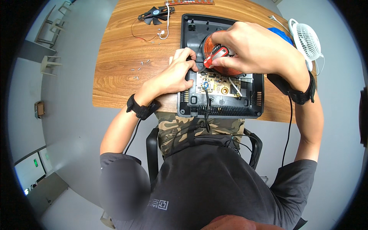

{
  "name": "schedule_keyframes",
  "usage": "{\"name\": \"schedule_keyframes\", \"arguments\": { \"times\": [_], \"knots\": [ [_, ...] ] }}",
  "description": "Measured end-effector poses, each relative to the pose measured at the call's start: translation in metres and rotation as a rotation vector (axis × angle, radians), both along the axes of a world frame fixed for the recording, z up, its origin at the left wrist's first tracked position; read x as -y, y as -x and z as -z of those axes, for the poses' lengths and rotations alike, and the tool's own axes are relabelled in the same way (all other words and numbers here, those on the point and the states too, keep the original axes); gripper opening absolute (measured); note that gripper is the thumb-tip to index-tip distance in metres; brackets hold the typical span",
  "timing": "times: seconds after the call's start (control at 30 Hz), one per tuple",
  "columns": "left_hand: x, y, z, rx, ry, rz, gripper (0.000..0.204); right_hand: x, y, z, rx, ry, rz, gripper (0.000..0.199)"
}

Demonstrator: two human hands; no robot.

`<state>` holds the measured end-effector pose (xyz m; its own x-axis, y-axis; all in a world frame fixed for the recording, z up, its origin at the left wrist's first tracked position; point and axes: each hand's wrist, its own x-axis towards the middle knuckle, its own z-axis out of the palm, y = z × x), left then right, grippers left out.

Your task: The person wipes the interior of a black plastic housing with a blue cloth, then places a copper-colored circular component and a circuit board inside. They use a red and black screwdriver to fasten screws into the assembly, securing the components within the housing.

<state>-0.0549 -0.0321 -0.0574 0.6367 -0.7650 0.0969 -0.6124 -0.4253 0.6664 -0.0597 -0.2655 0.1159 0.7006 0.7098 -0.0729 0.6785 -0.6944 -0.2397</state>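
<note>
both hands work on an opened induction cooker base (253,103) that lies at the near edge of the wooden bench (115,57). the right hand (257,48) is closed around a red-handled screwdriver (215,56), its tip hidden, down by the orange copper coil (226,71). the left hand (174,74) presses its bent fingers on the black housing beside the coil and grips nothing. below them sits the beige circuit board (216,85) with a black power cord (207,111). for this step i judge the driver should stay straight on the screw while the left hand keeps the base steady. loose screws (140,69) lie to the left, a removed black fan (155,16) farther away, a white desk fan (306,38) at right.
</note>
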Motion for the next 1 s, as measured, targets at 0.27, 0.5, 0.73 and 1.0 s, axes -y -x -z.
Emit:
{"name": "schedule_keyframes", "arguments": {
  "times": [0.27, 0.5, 0.73, 1.0],
  "knots": [
    [0.000, -0.002, 0.004, -0.013, 0.007, 0.007, 0.028, -0.001, -0.005, 0.004, 0.011, 0.036, -0.065, 0.035],
    [0.001, -0.002, 0.003, -0.007, -0.007, -0.001, 0.029, -0.011, -0.011, 0.008, 0.114, 0.087, -0.079, 0.042],
    [0.003, 0.000, 0.005, 0.002, 0.016, -0.020, 0.029, -0.027, -0.006, 0.002, 0.076, 0.152, 0.068, 0.050],
    [0.003, 0.002, 0.007, 0.025, -0.017, -0.040, 0.030, -0.021, -0.002, 0.002, -0.024, 0.161, 0.026, 0.044]
  ]
}}
